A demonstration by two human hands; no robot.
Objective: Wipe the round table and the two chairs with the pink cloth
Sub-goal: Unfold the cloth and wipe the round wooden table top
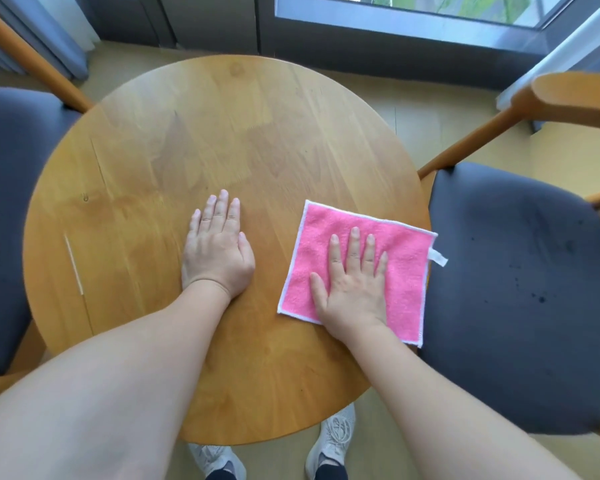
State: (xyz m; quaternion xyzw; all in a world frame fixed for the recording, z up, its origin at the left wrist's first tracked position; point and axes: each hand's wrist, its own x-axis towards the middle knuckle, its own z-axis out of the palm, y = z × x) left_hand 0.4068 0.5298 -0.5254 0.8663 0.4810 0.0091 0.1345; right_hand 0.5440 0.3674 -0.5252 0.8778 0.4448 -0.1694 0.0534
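Note:
A round wooden table fills the middle of the view. The pink cloth, white-edged with a small white loop tag, lies flat near the table's right edge. My right hand presses flat on the cloth with straight, spread fingers. My left hand rests flat on the bare wood at the table's centre, to the left of the cloth. One chair with a dark grey seat stands at the right, and a second dark grey seat is at the left, partly cut off by the frame.
A thin white stick lies on the left part of the table. The right chair's curved wooden backrest rises at the upper right. Glass doors and curtains stand behind the table. My white shoes show below the table's near edge.

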